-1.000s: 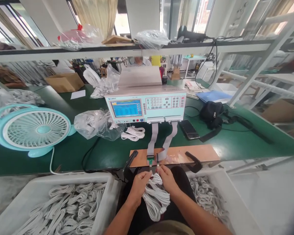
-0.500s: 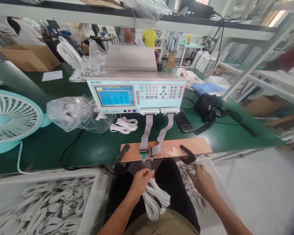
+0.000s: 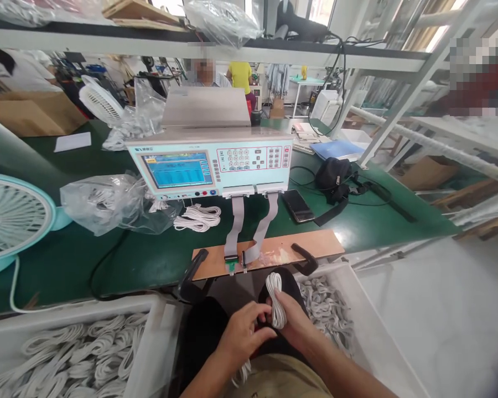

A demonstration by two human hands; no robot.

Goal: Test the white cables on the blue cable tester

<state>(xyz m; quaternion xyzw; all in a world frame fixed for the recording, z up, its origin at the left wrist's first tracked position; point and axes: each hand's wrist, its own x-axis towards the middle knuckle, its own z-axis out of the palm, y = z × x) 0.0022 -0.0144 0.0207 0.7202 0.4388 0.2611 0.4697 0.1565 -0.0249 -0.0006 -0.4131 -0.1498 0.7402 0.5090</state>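
My right hand is closed around a coiled white cable, held upright above my lap. Beside it, my left hand has its thumb and forefinger close to that coil; its other fingers are curled and partly hidden. Part of a second white cable coil shows under my left wrist, and it seems to hang from the left hand. Ahead, two grey ribbon cables run from a tester with a lit blue screen to small connectors on a wooden board.
White bins of coiled cables stand at left and right. On the green table are a turquoise fan, a plastic bag, loose white cables, a phone and a black pouch. Black clamps grip the board.
My right hand has come up from the right bin with a cable coil. The left hand's coil has dropped lower and is mostly hidden. The view has shifted to the right.
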